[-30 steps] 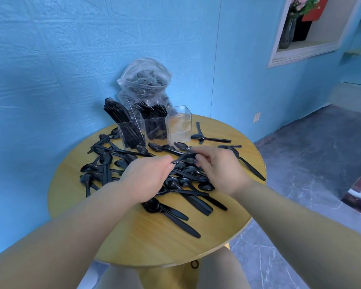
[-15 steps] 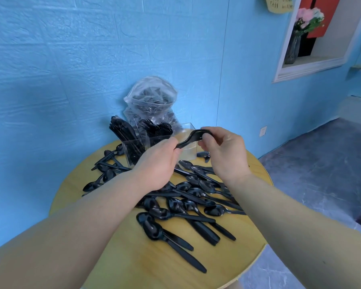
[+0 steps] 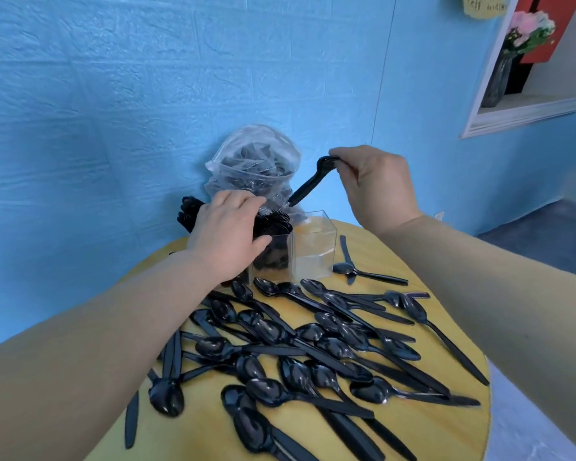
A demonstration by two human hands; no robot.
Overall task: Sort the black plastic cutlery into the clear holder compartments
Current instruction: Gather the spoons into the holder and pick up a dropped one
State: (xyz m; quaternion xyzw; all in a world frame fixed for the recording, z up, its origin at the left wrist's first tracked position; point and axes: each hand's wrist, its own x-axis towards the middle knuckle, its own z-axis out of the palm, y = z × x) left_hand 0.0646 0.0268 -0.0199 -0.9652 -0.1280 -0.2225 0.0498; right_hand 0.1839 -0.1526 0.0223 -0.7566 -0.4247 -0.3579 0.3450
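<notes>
One fork (image 3: pixel 308 181), seemingly, pinched by right hand (image 3: pixel 376 184) fingertips.

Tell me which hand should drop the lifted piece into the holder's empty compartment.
Right. The right hand already pinches the black utensil, handle pointing down above the empty compartment. The left hand rests on the holder's filled compartments, steadying them.

Right compartment (image 3: pixel 314 247) open on top (bag (image 3: pixel 253 168) behind, spoons (image 3: pixel 313 344) in front).
</notes>
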